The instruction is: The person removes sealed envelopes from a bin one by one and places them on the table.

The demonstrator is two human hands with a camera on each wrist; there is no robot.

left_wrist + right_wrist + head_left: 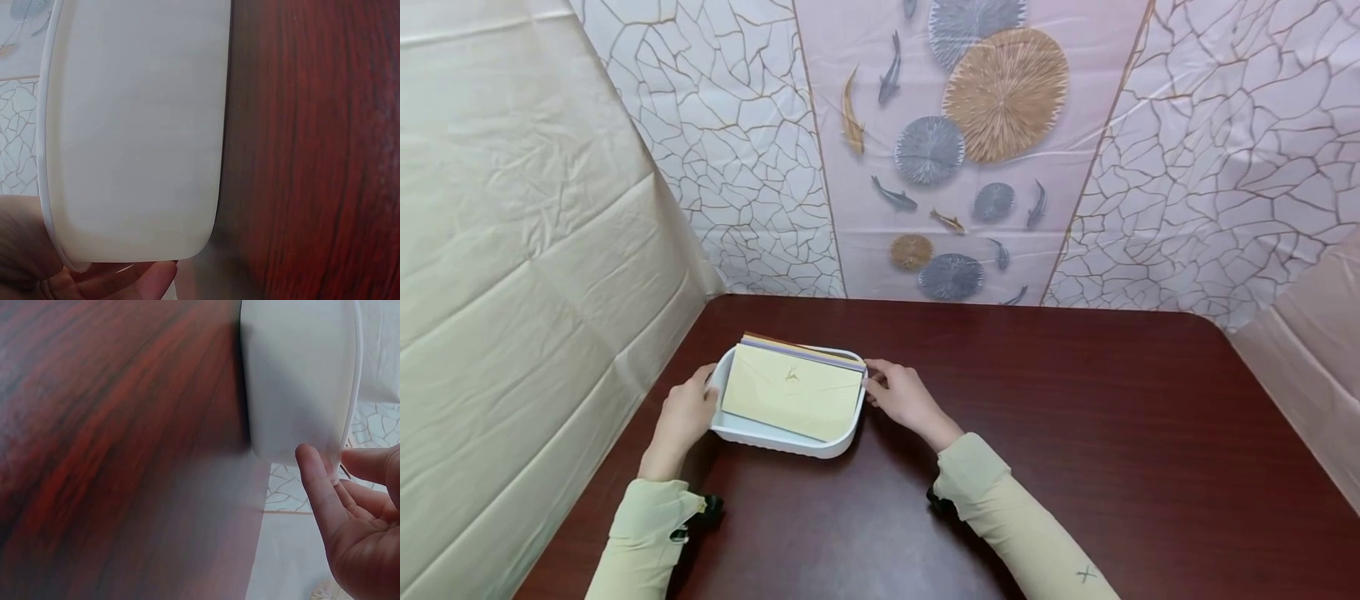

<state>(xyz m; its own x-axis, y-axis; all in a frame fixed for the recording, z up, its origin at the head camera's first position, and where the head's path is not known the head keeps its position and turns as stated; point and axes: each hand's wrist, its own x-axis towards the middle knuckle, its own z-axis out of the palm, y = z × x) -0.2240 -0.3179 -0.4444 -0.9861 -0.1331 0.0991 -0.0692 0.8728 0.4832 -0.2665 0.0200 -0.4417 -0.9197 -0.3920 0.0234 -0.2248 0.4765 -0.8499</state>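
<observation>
A white plastic tray (822, 451) with rounded corners sits on the table toward the left in the head view. Inside it lies a stack of envelopes; the top envelope (792, 396) is cream with a small gold deer. Lilac, yellow and brown edges show behind it. My left hand (683, 408) grips the tray's left end at the rim. At the opposite end, my right hand (904, 395) pinches the rim. The right wrist view shows its fingertip (307, 456) against the outer wall. Part of my left hand is hidden behind the tray in the left wrist view.
The dark red wooden table (1060, 433) stretches to the right of the tray. A pale cloth (550, 250) hangs along the left side, and a patterned backdrop (955, 167) with fish and round leaves stands behind the table.
</observation>
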